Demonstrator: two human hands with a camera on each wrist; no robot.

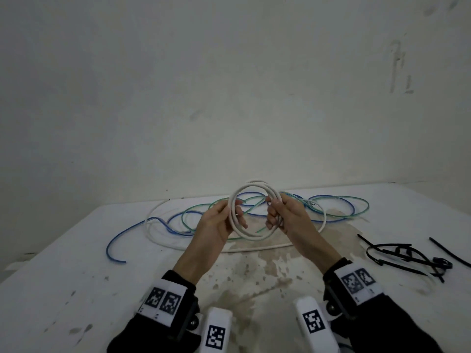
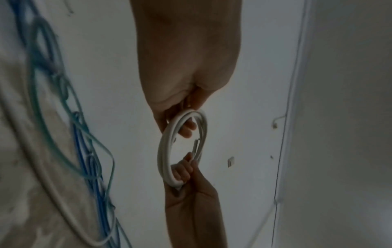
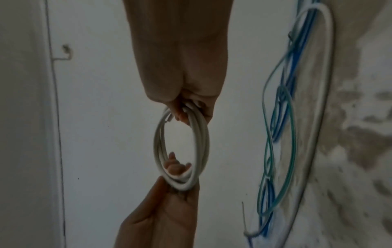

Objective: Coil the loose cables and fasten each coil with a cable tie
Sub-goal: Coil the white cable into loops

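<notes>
A white cable coil point(image 1: 254, 184) of several turns is held upright above the table between both hands. My left hand point(image 1: 237, 212) grips its left side, thumb in front and fingers through the ring. My right hand point(image 1: 274, 212) grips the right side with curled fingers. In the left wrist view, the left hand point(image 2: 186, 127) clasps the coil point(image 2: 162, 147) from above and the right hand point(image 2: 184, 171) from below. The right wrist view shows the right hand point(image 3: 186, 112), the coil point(image 3: 201, 142) and the left hand point(image 3: 176, 167). Black cable ties point(image 1: 405, 253) lie loose at the right.
Loose blue cable point(image 1: 114, 240), green cable point(image 1: 356, 200) and a wide loop of white cable point(image 1: 150, 215) lie tangled on the white table point(image 1: 76, 276) behind and under the hands. A brown stain point(image 1: 267, 263) marks the middle. A bare wall stands right behind the table.
</notes>
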